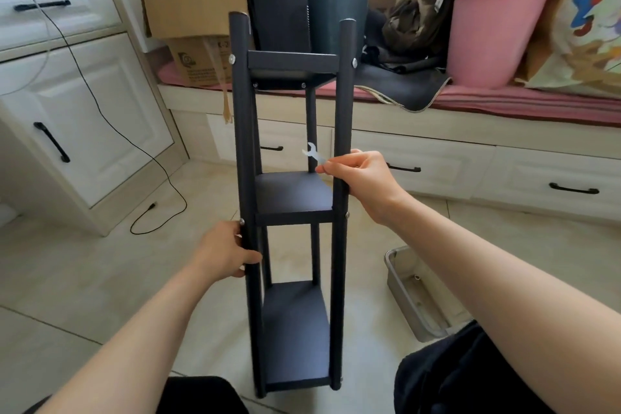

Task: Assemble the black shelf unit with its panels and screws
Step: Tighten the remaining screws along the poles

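Note:
The black shelf unit point(293, 195) stands upright on the floor between my knees, with three panels fixed between round black posts and silver screws point(354, 62) showing at the joints. My left hand point(225, 250) grips the front left post just below the middle panel. My right hand point(361, 180) is wrapped round the front right post above that panel and pinches a small silver wrench point(313, 153) between thumb and fingertips. The wrench points up and left, clear of the posts.
A metal tray point(416, 292) lies on the tiled floor at the right, beside my right knee. Behind the shelf run a bench with drawers, a cardboard box point(195, 0), a dark bin point(339, 10) and a pink tub point(494, 30). A black cable point(158, 208) trails on the floor left.

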The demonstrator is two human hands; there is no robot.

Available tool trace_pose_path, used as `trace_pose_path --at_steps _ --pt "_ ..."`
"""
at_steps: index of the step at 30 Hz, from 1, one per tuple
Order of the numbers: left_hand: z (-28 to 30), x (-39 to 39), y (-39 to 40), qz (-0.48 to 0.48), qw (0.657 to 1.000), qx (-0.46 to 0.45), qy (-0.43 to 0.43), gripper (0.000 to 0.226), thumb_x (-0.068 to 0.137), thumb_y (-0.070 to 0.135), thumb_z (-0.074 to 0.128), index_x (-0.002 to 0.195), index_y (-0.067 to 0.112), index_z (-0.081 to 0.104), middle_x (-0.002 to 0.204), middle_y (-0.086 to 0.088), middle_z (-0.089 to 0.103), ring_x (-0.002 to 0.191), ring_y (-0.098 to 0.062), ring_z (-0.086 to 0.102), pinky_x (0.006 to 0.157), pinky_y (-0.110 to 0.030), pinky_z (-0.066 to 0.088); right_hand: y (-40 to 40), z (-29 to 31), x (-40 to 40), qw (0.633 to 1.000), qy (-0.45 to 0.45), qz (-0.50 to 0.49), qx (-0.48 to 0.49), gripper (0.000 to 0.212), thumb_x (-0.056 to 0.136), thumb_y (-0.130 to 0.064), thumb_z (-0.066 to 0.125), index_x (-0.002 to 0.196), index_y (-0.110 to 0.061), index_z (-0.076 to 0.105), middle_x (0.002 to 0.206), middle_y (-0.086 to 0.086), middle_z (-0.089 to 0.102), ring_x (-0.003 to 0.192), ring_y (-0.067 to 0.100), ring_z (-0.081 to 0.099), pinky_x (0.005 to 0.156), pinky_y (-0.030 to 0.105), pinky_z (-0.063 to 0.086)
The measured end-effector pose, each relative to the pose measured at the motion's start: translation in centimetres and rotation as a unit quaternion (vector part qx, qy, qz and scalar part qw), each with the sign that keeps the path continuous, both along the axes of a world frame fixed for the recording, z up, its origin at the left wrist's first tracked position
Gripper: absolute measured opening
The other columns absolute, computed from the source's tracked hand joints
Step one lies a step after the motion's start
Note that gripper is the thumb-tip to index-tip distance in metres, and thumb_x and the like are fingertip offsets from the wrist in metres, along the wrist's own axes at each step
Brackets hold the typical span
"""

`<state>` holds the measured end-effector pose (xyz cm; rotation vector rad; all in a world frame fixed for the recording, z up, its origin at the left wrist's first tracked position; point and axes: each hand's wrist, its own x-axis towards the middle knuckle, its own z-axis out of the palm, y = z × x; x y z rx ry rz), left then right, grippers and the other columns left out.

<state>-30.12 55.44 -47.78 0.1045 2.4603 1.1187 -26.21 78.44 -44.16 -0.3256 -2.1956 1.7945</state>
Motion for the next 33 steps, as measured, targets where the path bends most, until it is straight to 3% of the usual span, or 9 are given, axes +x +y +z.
trace_pose_path --at_steps 11,16,18,20,21,23,27,30,33 --pt "-2.2 -0.8 1.4 0.000 1.000 0.000 0.029 0.035 0.085 -0.004 0.073 0.117 0.002 0.059 0.108 -0.016 0.069 0.102 -0.035 0.067 0.087 -0.048 0.058 -0.1 0.3 0.8 0.999 0.014 -0.005 0.043 0.017 0.090 -0.018 0.071 0.077 -0.026 0.077 0.101 0.013 0.059 0.095 0.020 0.058 0.086 0.031 0.049" --pt "-1.7 -0.2 1.3 -0.023 0.963 -0.180 0.200 0.027 0.094 0.014 0.068 0.116 0.004 0.057 0.109 -0.016 0.066 0.102 -0.037 0.063 0.084 -0.045 0.054 -0.8 0.1 0.7 0.996 0.007 0.013 0.089 0.011 0.091 -0.019 0.069 0.089 -0.015 0.079 0.092 -0.002 0.057 0.088 0.010 0.053 0.076 0.014 0.043" --pt "-0.6 0.2 1.2 0.016 0.917 -0.245 0.316 0.026 0.093 0.019 0.067 0.114 0.007 0.055 0.107 -0.013 0.065 0.101 -0.037 0.060 0.074 -0.040 0.047 -1.4 0.1 0.5 0.993 0.003 0.028 0.112 0.012 0.092 -0.020 0.068 0.093 -0.015 0.079 0.107 0.005 0.063 0.090 0.007 0.051 0.068 0.000 0.040" --pt "0.3 0.4 1.2 0.028 0.865 -0.240 0.441 0.033 0.088 0.024 0.072 0.116 0.013 0.058 0.109 -0.007 0.062 0.103 -0.031 0.054 0.074 -0.038 0.042 -1.9 0.3 0.1 0.992 0.001 0.036 0.123 0.012 0.092 -0.020 0.068 0.094 -0.017 0.079 0.120 0.012 0.063 0.099 0.008 0.049 0.063 -0.008 0.033" --pt "0.5 0.4 1.3 0.008 0.865 -0.197 0.462 0.039 0.086 0.029 0.075 0.119 0.016 0.059 0.113 -0.004 0.060 0.107 -0.028 0.053 0.078 -0.037 0.044 -2.1 0.4 0.0 0.991 0.002 0.037 0.127 0.012 0.092 -0.020 0.068 0.095 -0.017 0.079 0.120 0.013 0.063 0.099 0.008 0.049 0.063 -0.007 0.034" --pt "0.4 0.6 1.7 -0.060 0.911 -0.095 0.397 0.054 0.083 0.040 0.078 0.129 0.022 0.057 0.128 0.004 0.053 0.122 -0.019 0.047 0.094 -0.033 0.044 -2.3 0.6 -0.3 0.990 0.004 0.040 0.136 0.011 0.092 -0.021 0.068 0.094 -0.019 0.079 0.114 0.012 0.064 0.092 0.005 0.050 0.065 -0.001 0.037" --pt "-1.4 1.2 3.1 -0.150 0.930 -0.043 0.333 0.083 0.079 0.055 0.077 0.148 0.026 0.043 0.154 0.008 0.041 0.150 -0.013 0.021 0.124 -0.038 0.020 -2.9 0.5 -0.5 0.990 0.022 0.054 0.127 0.009 0.091 -0.022 0.070 0.092 -0.021 0.078 0.095 -0.001 0.059 0.088 0.005 0.053 0.076 0.011 0.041" --pt "-2.2 1.2 4.1 -0.148 0.933 -0.070 0.321 0.077 0.077 0.067 0.070 0.142 0.033 0.046 0.149 0.012 0.048 0.153 -0.014 0.014 0.122 -0.048 -0.005 -4.0 0.4 -0.6 0.989 0.026 0.071 0.126 0.009 0.091 -0.022 0.070 0.088 -0.024 0.078 0.085 -0.007 0.052 0.089 0.009 0.054 0.080 0.024 0.046" --pt "-2.5 1.1 4.3 -0.124 0.936 -0.083 0.319 0.049 0.080 0.060 0.071 0.118 0.034 0.055 0.124 0.015 0.058 0.148 -0.015 0.025 0.119 -0.057 -0.011 -5.3 0.3 -0.8 0.987 0.039 0.080 0.135 0.013 0.093 -0.020 0.067 0.090 -0.023 0.080 0.090 -0.007 0.058 0.094 0.010 0.057 0.086 0.025 0.050"
